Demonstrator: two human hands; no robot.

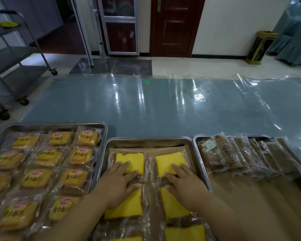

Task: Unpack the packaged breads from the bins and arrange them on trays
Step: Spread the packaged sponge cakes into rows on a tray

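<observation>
Packets of sponge bread (130, 159) are lying in two columns in the middle tray (146, 140), a steel tray lined with brown paper (163, 148). Each slice is showing a bright yellow cut face with a dark brown crust edge, and each is sitting in a clear, crinkled wrapper printed with pale lettering along the seams. The packets are overlapping slightly, row over row, toward the near edge.

The left hand (118, 185) is resting flat on the left column, its fingers spread and nearly straight, the tips reaching onto the far slice and the thumb lying across the seam between two packets. The right hand (184, 185) is doing the same on the right column, fingers splayed over the far right slice. Neither hand is curling round or pinching anything; both are pressing open-palmed on the wrappers.

Just beside it, the left tray (59, 126) is holding small bread packs (73, 179) in neat rows, golden-brown buns in clear film with yellow labels and a red oval logo. On the other side, the right tray (195, 145) is carrying brown packets (233, 153) standing on edge in one tight row along its far end, leaning on each other.

All three trays are sitting along the near side of a blue-grey table (163, 110) under a shiny clear plastic sheet. Beyond it, a wheeled steel trolley (16, 58) is standing at the left, a dark wooden door (174, 26) is facing the table, and a black-and-gold bin (259, 47) is standing by the wall.
</observation>
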